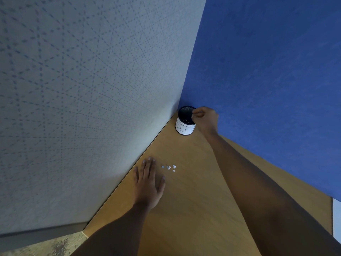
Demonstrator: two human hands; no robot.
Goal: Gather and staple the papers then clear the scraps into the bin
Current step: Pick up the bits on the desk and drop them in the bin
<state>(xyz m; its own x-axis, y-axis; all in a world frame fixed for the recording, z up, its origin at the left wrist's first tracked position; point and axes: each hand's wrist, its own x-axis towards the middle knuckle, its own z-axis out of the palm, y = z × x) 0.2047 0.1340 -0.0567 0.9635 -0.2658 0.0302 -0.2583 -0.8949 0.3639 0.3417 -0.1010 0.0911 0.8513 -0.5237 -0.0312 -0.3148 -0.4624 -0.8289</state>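
Note:
A small black mesh bin with a white label stands in the far corner of the wooden desk. My right hand hovers at the bin's right rim. Its fingertips are pinched together over the opening, as on a tiny scrap that is too small to make out. Several small white paper scraps lie in a loose cluster mid-desk. My left hand rests flat on the desk just left of them, fingers straight and together. No papers or stapler are in view.
A grey patterned partition bounds the desk on the left and a blue partition on the right; they meet behind the bin. The desk's near left corner ends above speckled floor. A white edge shows far right.

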